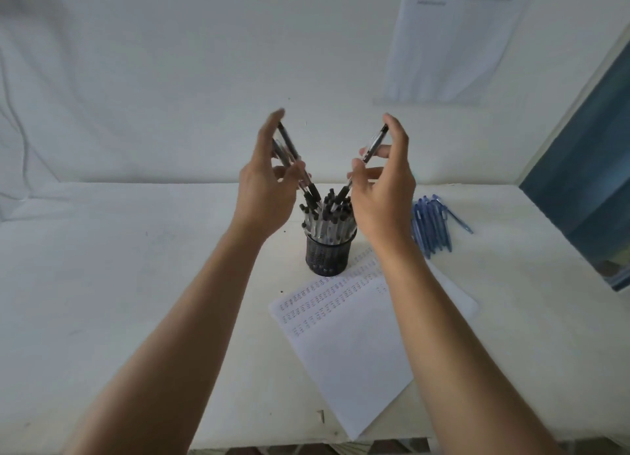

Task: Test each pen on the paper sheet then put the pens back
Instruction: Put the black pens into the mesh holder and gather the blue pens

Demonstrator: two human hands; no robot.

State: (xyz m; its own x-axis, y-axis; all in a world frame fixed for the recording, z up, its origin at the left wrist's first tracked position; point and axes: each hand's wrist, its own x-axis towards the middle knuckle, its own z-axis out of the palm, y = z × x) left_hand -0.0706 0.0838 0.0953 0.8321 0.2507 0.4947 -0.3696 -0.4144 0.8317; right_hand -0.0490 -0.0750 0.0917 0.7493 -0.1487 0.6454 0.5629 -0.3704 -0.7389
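Head view: left grip (269,188) clamping pens (292,147), right grip (381,188) clamping pen (376,140), both hovering above cup (327,258); paper (341,352) lying at 6 o'clock.

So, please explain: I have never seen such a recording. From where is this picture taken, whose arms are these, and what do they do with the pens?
There is no machine here. These are a person's two bare arms, seen by one wide camera worn on the head, which looks forward and down. The left hand pinches at least two dark pens, and the right hand pinches one clear pen. Both hover above a black mesh cup full of pens, which stands on a white table. Near the cup lies a paper sheet with rows of small test marks. A bunch of blue pens lies to its right.
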